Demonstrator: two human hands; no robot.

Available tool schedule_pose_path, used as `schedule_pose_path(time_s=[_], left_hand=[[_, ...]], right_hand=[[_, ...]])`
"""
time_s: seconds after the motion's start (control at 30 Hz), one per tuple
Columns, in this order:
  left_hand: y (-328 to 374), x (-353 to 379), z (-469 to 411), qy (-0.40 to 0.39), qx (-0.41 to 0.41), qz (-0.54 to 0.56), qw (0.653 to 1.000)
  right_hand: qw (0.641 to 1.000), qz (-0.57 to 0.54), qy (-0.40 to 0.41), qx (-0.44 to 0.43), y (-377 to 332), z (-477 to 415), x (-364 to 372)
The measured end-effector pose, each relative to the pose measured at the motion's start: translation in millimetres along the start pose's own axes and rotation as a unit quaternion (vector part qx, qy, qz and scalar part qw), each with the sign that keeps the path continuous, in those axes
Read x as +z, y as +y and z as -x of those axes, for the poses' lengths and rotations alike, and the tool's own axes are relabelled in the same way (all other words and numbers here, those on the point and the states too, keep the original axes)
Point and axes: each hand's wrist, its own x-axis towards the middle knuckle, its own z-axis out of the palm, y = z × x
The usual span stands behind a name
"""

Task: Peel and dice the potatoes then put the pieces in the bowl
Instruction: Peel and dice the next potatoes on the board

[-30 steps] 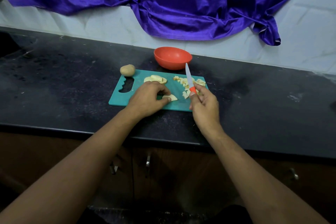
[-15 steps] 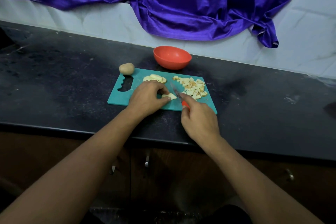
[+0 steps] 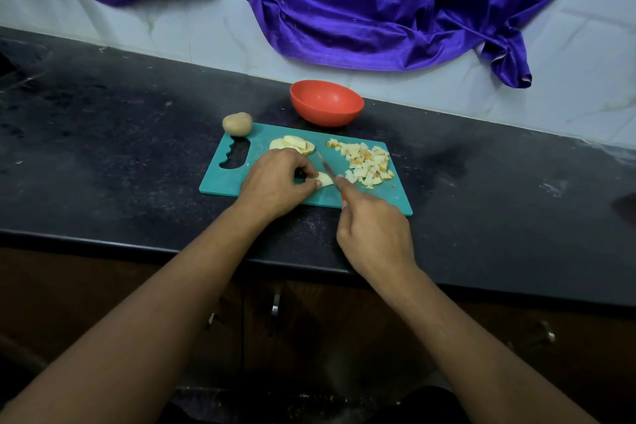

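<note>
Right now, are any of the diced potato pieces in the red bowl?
No, the visible inside of the red bowl is bare, and the diced pieces lie heaped on the cutting board.

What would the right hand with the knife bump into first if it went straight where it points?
Probably the potato slice that the left hand pins on the cutting board; the knife in the right hand looks to touch it, though depth is unclear.
</note>
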Motion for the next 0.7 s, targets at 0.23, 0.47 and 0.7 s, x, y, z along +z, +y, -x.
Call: schedule_pose_path(time_s=[0.23,0.47,0.7], left_hand=[[2.5,1.5,1.9,0.003,0.017,-0.029,0.999],[5.0,-2.2,4.2,-0.006,0.004,-0.023,1.0],[5.6,-3.4,6.2,-0.007,-0.004,-0.021,1.0]], right_hand=[[0.998,-0.058,0.03,0.007,1.0,3.1,0.7],[0.999,-0.031,0.011,0.006,-1.9,0.4,-0.3],[1.0,-0.02,0.005,0.017,-7.3,3.1,-0.3]])
